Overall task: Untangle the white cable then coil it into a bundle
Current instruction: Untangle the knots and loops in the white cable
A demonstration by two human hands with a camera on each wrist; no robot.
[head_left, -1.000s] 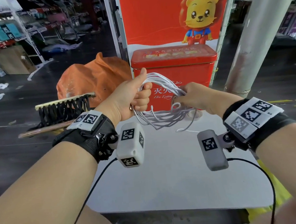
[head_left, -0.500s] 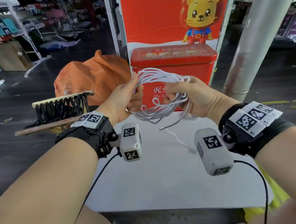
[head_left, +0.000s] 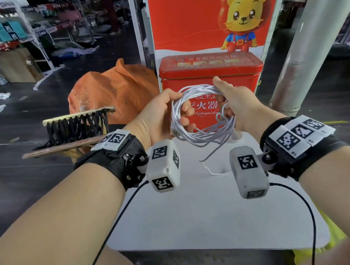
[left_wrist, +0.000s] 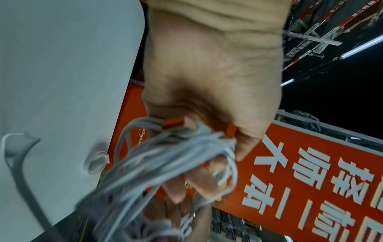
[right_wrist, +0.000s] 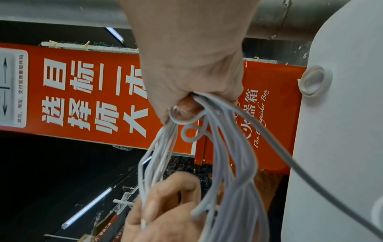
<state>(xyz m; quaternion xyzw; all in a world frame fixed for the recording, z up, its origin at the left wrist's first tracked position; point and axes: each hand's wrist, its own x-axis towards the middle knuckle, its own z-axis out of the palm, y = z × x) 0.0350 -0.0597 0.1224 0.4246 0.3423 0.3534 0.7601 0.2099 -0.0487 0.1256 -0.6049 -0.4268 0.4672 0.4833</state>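
Note:
The white cable [head_left: 189, 92] hangs in several round loops in the air above the white table [head_left: 199, 215], in front of the red tin. My left hand [head_left: 161, 114] grips the left side of the coil, fingers curled through the loops, and a USB plug [head_left: 173, 133] sticks out below it. My right hand [head_left: 234, 103] grips the right side, thumb up. In the left wrist view the cable [left_wrist: 165, 163] bunches under the left hand [left_wrist: 207, 101]. In the right wrist view the strands of the cable [right_wrist: 228, 147] fan out of the fist of the right hand [right_wrist: 190, 73]. A loose tail [head_left: 207, 163] drops to the table.
A red tin box [head_left: 210, 69] stands at the table's far edge, with an orange sack [head_left: 112, 91] and a comb-like black rack [head_left: 77, 124] to its left. A grey pillar [head_left: 311, 44] rises at the right. A tape roll [right_wrist: 315, 80] lies on the table.
The hands have drawn apart and the coil has opened into a rounder ring. The right hand rose with its thumb up, and the loose tail shortened.

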